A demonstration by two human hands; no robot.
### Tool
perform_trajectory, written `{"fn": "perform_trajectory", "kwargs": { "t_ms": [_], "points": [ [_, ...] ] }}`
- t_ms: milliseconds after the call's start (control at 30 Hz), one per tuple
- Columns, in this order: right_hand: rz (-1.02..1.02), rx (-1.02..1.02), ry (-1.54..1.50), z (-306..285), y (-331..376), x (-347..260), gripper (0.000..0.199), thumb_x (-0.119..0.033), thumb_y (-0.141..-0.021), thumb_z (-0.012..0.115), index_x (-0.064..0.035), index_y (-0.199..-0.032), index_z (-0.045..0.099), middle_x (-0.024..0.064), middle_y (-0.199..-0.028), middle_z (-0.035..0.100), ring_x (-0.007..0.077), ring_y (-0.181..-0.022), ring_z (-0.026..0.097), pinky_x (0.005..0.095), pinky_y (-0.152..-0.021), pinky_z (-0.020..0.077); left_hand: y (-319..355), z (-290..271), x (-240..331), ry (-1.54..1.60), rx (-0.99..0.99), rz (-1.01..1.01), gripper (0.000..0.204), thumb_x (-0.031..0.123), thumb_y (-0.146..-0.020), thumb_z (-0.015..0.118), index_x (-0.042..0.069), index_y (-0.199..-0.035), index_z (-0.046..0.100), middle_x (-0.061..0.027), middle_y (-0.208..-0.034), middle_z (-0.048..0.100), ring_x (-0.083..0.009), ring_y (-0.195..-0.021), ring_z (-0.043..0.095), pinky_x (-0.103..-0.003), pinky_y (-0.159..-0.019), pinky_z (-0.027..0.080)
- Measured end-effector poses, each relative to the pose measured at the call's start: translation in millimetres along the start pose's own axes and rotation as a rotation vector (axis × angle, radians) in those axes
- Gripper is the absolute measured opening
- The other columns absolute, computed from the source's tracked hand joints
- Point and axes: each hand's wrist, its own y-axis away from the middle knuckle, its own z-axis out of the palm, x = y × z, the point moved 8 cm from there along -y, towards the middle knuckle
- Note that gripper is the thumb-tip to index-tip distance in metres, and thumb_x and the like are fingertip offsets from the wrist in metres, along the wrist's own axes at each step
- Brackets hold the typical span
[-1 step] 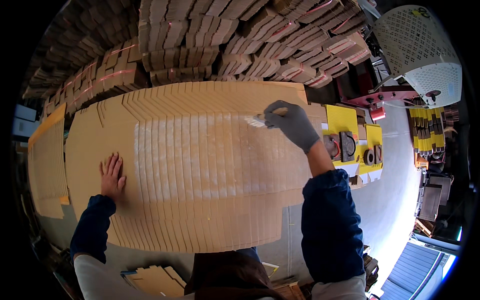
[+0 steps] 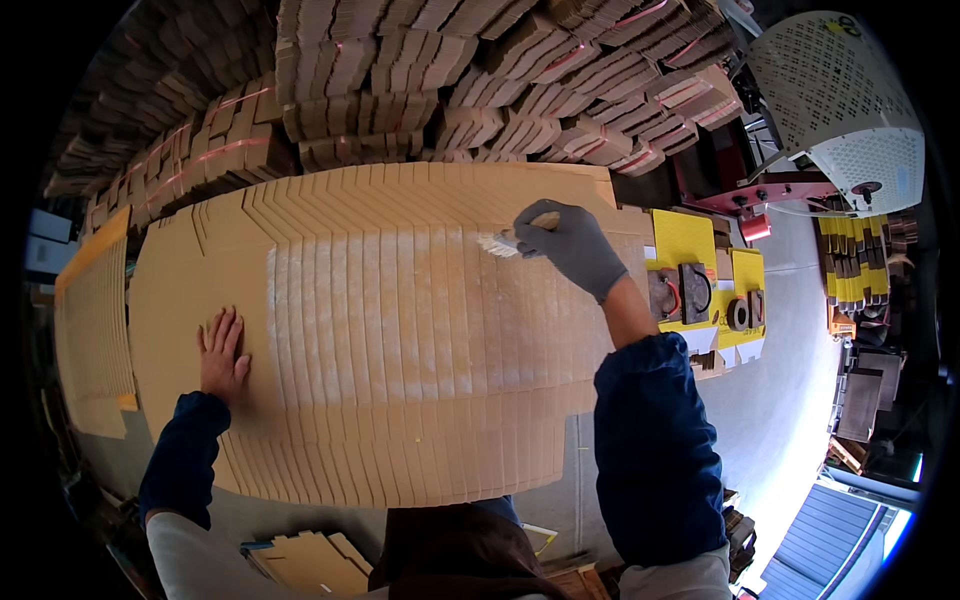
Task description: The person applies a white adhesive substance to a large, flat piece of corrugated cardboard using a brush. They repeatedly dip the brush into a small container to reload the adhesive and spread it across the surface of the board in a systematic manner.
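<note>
Overlapping brown cardboard sheets (image 2: 340, 430) lie fanned out in front of me, with whitish, wet-looking streaks along their exposed strips. My left hand (image 2: 222, 350), bare, rests flat with fingers spread on the plain cardboard at the left end. In a grey glove, my right hand (image 2: 570, 248) is closed around a paintbrush (image 2: 498, 244). The brush's pale bristles point left and lie at the upper part of the streaked strips, right of the middle. Most of its handle is hidden by the glove.
Bundled cardboard stacks (image 2: 400, 90) rise along the far side. Yellow sheets (image 2: 684, 235) with tape rolls (image 2: 738, 314) lie to the right. A perforated machine guard (image 2: 830, 90) stands at upper right. More fanned cardboard (image 2: 95, 330) is at the left; cut pieces (image 2: 315, 562) lie below.
My right hand and the paintbrush have shifted slightly left across the strips. My left hand stays in place.
</note>
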Motion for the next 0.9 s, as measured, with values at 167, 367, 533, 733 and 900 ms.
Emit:
{"fn": "perform_trajectory", "kwargs": {
  "t_ms": [167,367,533,733,900],
  "points": [
    [0.002,0.107,0.546,-28.8,-12.2,16.1,0.014,-0.016,-0.086,0.068,-0.0023,-0.088,0.068,0.0155,-0.074,0.067,0.0255,-0.068,0.066,0.0348,-0.065,0.0513,-0.1,5.0,-5.0,0.046,0.056,0.054,0.069,0.033,-0.088,0.049,0.006,-0.149,0.033,-0.0145,-0.160,0.026,-0.0365,-0.148,0.019,-0.059,-0.118,0.006],
    [-0.152,0.099,0.551,15.4,-15.0,-17.0,0.011,-0.014,-0.084,0.067,-0.0039,-0.088,0.067,0.0184,-0.081,0.067,0.0367,-0.079,0.065,0.0399,-0.073,0.0523,3.6,4.7,-9.4,0.073,0.048,0.072,0.068,0.031,-0.087,0.050,0.005,-0.148,0.034,-0.0174,-0.158,0.027,-0.0382,-0.148,0.020,-0.060,-0.118,0.007],
    [-0.061,0.082,0.716,-11.4,-3.9,-5.2,0.008,-0.012,-0.085,0.063,-0.0058,-0.089,0.067,0.0182,-0.086,0.067,0.0383,-0.084,0.065,0.0428,-0.075,0.0520,-2.8,-1.5,-2.4,0.116,0.088,0.114,0.068,0.031,-0.087,0.050,0.004,-0.148,0.034,-0.0182,-0.158,0.027,-0.0394,-0.147,0.020,-0.060,-0.118,0.007],
    [-0.169,0.051,0.742,41.3,-20.9,-26.7,0.007,-0.010,-0.084,0.065,-0.0033,-0.088,0.067,0.0162,-0.088,0.067,0.0350,-0.084,0.065,0.0375,-0.076,0.0512,1.3,2.3,-6.9,0.105,0.059,0.092,0.068,0.031,-0.088,0.050,0.004,-0.148,0.034,-0.0179,-0.158,0.028,-0.0405,-0.146,0.021,-0.061,-0.117,0.007],
    [-0.091,0.048,0.743,-4.1,-6.0,-7.2,0.008,-0.011,-0.084,0.063,-0.0046,-0.088,0.066,0.0177,-0.086,0.067,0.0365,-0.081,0.065,0.0422,-0.073,0.0518,0.7,-3.8,-3.3,0.162,0.063,0.102,0.068,0.032,-0.088,0.050,0.005,-0.147,0.035,-0.0177,-0.157,0.029,-0.0402,-0.146,0.022,-0.061,-0.117,0.006]
  ]
}}
